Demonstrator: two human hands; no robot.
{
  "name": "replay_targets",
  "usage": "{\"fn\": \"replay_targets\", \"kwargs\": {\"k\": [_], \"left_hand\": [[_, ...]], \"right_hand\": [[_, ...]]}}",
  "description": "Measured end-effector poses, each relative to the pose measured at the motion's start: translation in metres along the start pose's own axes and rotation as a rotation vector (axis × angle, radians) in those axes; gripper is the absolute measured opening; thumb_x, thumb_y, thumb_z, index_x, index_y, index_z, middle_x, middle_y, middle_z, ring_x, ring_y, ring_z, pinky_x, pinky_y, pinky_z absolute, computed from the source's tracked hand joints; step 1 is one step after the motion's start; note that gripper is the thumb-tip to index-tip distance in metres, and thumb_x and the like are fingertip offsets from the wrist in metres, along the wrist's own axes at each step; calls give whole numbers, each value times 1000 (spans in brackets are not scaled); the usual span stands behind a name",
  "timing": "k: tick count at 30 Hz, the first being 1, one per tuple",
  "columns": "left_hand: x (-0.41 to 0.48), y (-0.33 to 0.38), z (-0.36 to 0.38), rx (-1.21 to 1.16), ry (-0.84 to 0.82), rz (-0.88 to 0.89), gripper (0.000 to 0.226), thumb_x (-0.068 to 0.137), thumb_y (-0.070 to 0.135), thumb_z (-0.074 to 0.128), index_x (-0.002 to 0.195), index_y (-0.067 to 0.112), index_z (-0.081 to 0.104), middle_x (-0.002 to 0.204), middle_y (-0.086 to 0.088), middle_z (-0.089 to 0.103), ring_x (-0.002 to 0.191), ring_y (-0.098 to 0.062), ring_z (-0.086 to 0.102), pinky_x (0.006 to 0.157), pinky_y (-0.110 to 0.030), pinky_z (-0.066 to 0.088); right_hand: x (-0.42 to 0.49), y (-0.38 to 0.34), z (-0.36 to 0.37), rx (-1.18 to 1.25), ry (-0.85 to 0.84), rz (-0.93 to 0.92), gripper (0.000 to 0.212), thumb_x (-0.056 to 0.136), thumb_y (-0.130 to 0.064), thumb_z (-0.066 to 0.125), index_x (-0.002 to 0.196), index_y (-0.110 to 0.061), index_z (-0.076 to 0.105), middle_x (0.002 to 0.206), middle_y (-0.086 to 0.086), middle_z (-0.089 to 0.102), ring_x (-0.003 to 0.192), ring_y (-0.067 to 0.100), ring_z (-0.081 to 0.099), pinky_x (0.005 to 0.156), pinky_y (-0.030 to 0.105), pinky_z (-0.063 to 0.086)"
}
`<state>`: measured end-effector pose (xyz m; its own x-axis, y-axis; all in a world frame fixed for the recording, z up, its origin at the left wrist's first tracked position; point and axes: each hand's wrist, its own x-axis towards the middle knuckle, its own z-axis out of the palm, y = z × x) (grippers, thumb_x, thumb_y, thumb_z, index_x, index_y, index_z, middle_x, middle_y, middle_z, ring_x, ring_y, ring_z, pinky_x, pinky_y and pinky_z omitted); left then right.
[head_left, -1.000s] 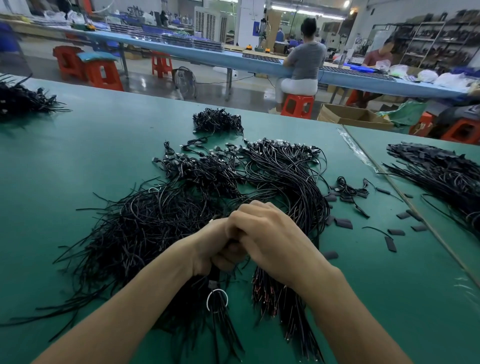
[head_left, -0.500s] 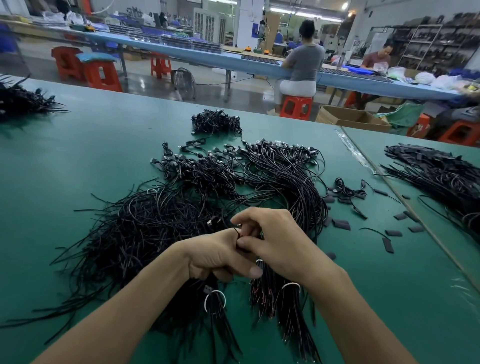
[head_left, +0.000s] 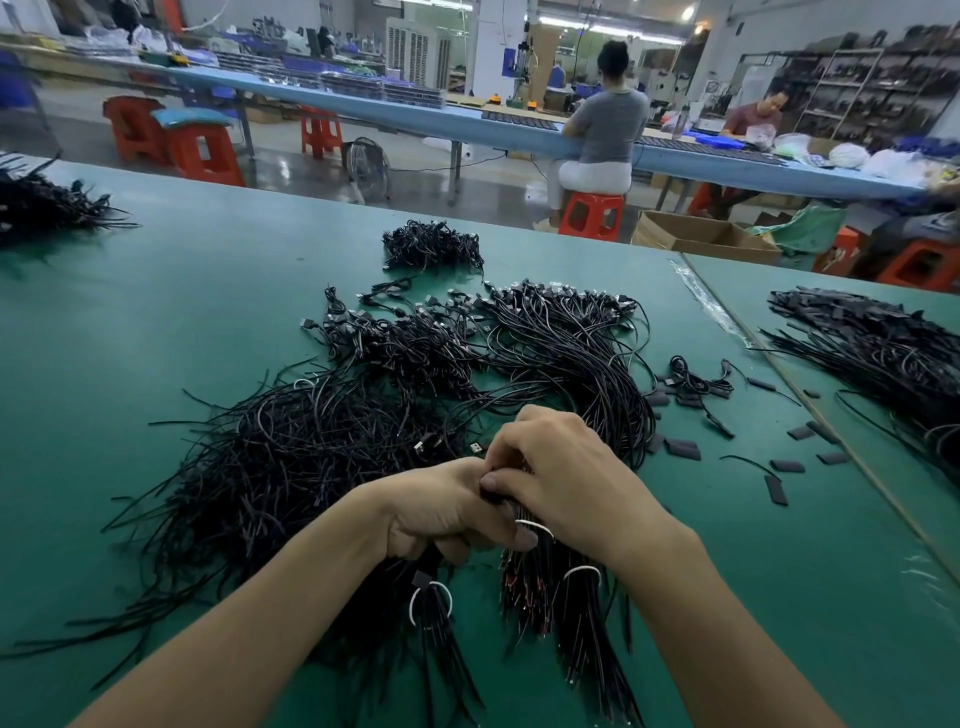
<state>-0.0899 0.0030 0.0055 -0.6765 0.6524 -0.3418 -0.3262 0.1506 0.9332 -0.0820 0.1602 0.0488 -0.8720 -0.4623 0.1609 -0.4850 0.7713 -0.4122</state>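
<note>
Both hands meet over a big heap of thin black cables (head_left: 322, 457) on the green table (head_left: 156, 312). My left hand (head_left: 441, 514) grips a black bundle (head_left: 431, 613) that hangs toward me and is tied with a white band. My right hand (head_left: 566, 478) has its fingers curled down on black cable ends right at the left hand's knuckles. Under the right wrist lies a second banded bundle (head_left: 566, 597) with reddish wire ends. What the fingertips pinch is hidden between the hands.
Cables with plug ends (head_left: 561, 343) spread behind my hands, and a small pile (head_left: 431, 247) lies farther back. Short black sleeve pieces (head_left: 680, 447) are scattered to the right. More cable heaps lie at far left (head_left: 36, 208) and on the right table (head_left: 883, 353). Two people sit at a blue bench (head_left: 415, 114).
My hands, tightly clasped a second ago, have loosened; the right hand rose slightly and now works with its fingertips at the left hand's knuckles. A second white band shows under the right wrist.
</note>
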Motion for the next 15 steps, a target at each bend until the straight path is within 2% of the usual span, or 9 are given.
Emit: {"fn": "replay_targets", "kwargs": {"k": [3, 7, 11, 15], "left_hand": [[4, 0, 2, -107, 59, 28, 29, 78, -1, 65, 61, 22, 60, 54, 7, 43, 42, -2, 30, 33, -13, 22], [10, -3, 4, -333, 123, 86, 17, 77, -1, 55, 73, 15, 53, 59, 5, 40, 48, -4, 31, 35, -13, 25], [13, -2, 6, -585, 95, 206, 15, 75, 7, 49, 88, 10, 55, 69, 0, 51, 57, -9, 45, 46, -19, 40], [16, -3, 5, -601, 96, 353, 22, 87, 4, 52, 109, 1, 57, 84, -9, 66, 73, -18, 64, 65, -27, 56]], "right_hand": [[0, 3, 2, -74, 41, -26, 11, 95, -33, 63, 93, -24, 68, 96, -11, 53, 93, 10, 51, 79, 25, 41], [-1, 9, 4, -154, 73, -50, 14, 99, -33, 56, 100, -24, 66, 100, -10, 53, 100, 12, 47, 87, 28, 42], [-2, 14, 3, -85, 190, 8, 11, 98, -33, 56, 93, -26, 64, 96, -14, 52, 96, 10, 50, 77, 28, 43], [-2, 17, 3, 65, 312, 46, 9, 96, -27, 61, 87, -27, 62, 93, -17, 52, 91, 7, 53, 77, 33, 49]]}}
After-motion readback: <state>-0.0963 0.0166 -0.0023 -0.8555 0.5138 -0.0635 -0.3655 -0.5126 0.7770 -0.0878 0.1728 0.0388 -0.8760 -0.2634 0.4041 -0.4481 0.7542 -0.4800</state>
